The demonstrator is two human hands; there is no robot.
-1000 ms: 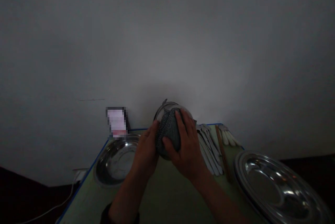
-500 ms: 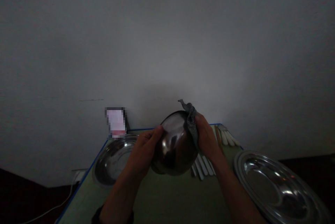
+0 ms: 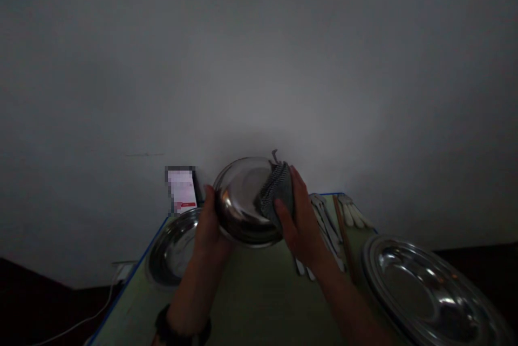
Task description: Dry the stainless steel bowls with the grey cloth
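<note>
A shiny metal bowl (image 3: 243, 189) is held up above the table, its rounded outer side facing me. My left hand (image 3: 212, 232) grips its left rim, with the thumb along the edge and the other fingers hidden beneath. In my right hand (image 3: 297, 222) is a grey textured cloth (image 3: 279, 192), pressed against the right part of the bowl. One thin end of the cloth sticks up past the bowl's edge.
A wide metal basin (image 3: 170, 254) stands at left on the green table (image 3: 259, 303). Several pieces of cutlery (image 3: 327, 222), wooden chopsticks (image 3: 343, 238) and white-handled utensils (image 3: 354, 214) lie at right, near large stacked metal trays (image 3: 429, 286). A blurred phone-like screen (image 3: 182, 189) leans against the wall.
The bowl has turned so its base faces me more, and it has shifted slightly left and up. My right hand has moved the cloth from the rim onto the outer surface.
</note>
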